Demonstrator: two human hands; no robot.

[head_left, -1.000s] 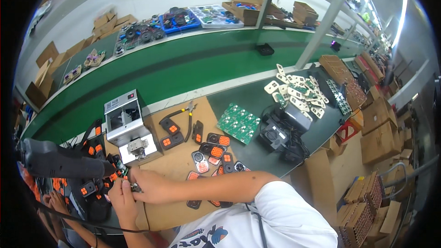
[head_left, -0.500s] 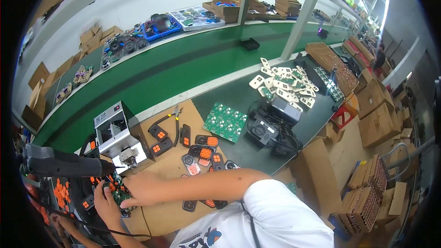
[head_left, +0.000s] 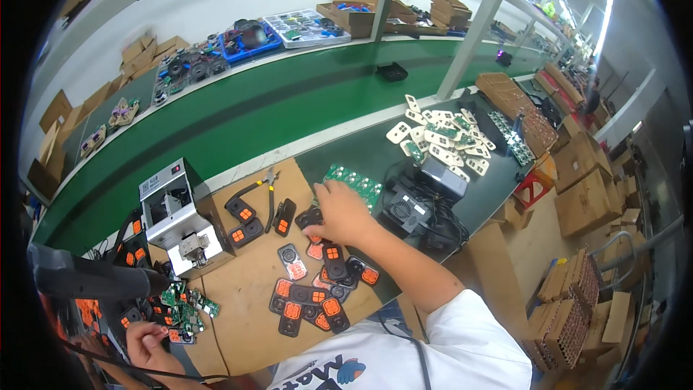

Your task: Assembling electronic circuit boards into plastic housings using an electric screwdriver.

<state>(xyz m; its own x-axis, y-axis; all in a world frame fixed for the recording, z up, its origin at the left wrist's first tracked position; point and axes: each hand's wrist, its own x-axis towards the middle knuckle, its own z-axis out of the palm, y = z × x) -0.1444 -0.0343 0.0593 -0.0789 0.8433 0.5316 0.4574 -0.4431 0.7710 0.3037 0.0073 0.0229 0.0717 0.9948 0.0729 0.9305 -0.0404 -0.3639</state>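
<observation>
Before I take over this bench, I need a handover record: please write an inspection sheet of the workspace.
Surface: brown board on a dark green bench.
Job's things: black-and-orange units, several overlapping; small green circuit boards piled at left; green circuit panel.
Clutter: cutters by the units; cream casings heaped behind black equipment.
Left grip: fingers curled beside the small boards; hold unclear.
Right grip: at the units nearest the panel; hold unclear.
Cables: black cable bunched beside the equipment.
Surroundings: cartons stacked at right.

A white wall (head_left: pixel 209 9) stands behind grey posts (head_left: pixel 478 32); a tube light (head_left: pixel 608 7) glows right
</observation>
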